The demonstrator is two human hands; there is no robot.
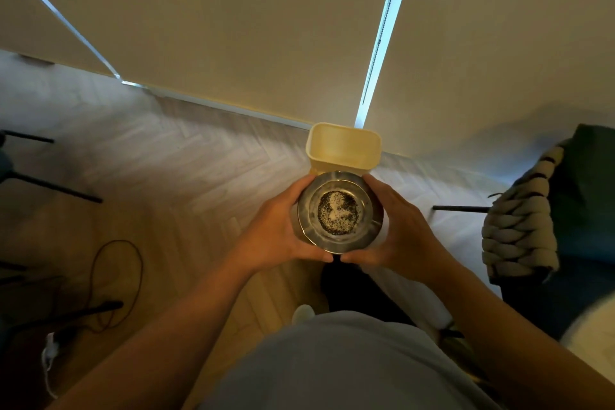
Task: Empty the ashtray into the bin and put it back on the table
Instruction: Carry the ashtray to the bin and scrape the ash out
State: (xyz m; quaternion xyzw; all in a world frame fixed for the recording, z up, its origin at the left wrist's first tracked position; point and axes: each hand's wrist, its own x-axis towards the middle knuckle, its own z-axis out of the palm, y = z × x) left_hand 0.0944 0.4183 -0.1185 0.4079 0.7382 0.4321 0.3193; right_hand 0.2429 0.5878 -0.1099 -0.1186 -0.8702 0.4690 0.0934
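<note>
Right now I have both hands around the ashtray (339, 211), holding it up in front of my body, level and mouth up. My left hand (283, 233) cups its left side, fingers curled under and the thumb lying along the near rim. My right hand (396, 233) cups the right side the same way, and the two thumb tips almost meet at the near edge. Both hands are grasping the ashtray, neither one slack.

It is a round metal dish with a wide shiny rim and a sunken middle. A patch of dark, speckled ash with some pale bits lies in that middle, so it is not yet emptied.

Just beyond it, on the floor (159, 183), stands the bin (344, 146), a pale cream one with rounded corners and an open top. From my view the far rim of the ashtray overlaps the bin's near edge; the ashtray sits above and nearer to me, not over the opening itself. The bin's inside looks bare as far as I can see.

Behind the bin hang light roller blinds (233, 27), with thin strips of daylight between them. On the right a chunky knitted blanket (519, 226) lies over a dark seat. A black cable (113, 276) loops on the wooden floor at my left.
</note>
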